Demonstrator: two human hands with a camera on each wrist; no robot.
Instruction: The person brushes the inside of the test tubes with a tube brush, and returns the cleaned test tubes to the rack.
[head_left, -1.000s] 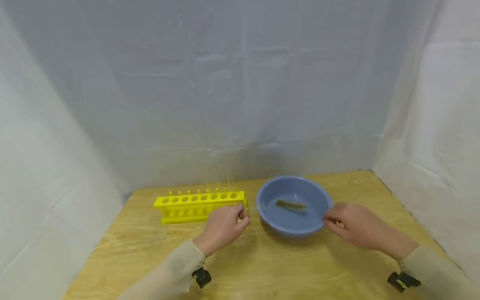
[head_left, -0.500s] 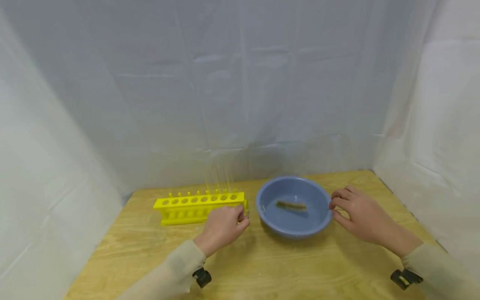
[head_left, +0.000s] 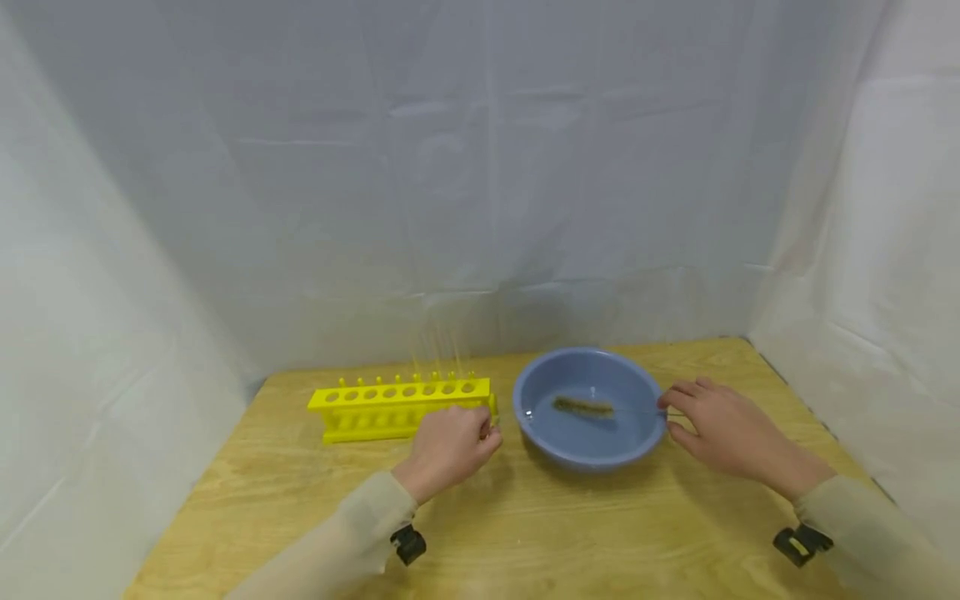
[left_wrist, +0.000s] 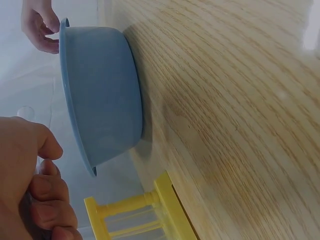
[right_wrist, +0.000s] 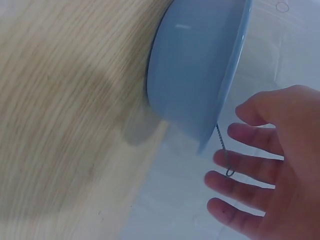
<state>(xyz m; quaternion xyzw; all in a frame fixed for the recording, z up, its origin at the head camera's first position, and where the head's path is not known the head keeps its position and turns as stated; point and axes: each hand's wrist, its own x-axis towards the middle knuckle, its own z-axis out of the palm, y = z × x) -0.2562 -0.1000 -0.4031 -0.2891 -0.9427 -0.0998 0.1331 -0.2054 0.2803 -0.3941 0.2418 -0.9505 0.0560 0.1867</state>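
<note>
In the head view my left hand (head_left: 452, 446) is in front of the yellow test tube rack's right end. Its fingers curl round a clear glass test tube, whose round mouth (head_left: 528, 414) shows near the bowl's left rim; most of the tube is hidden by the hand. A test tube brush (head_left: 583, 407) with brown bristles lies in the blue bowl (head_left: 588, 461), its thin wire handle (right_wrist: 221, 137) crossing the right rim and ending in a small loop. Beside that rim my right hand (head_left: 722, 429) has its fingers spread loosely around the wire, thumb and fingertips apart.
The yellow test tube rack (head_left: 401, 397) stands left of the bowl, with a row of holes and pegs behind. Several clear tubes (head_left: 438, 354) rise above its right-hand pegs. White sheeting (head_left: 465, 183) walls the wooden table (head_left: 555, 542) at back and sides.
My right hand has let go of the brush's wire handle, its fingers loosening and shifting slightly right. The brush stays in the bowl. The left hand holds nearly the same place.
</note>
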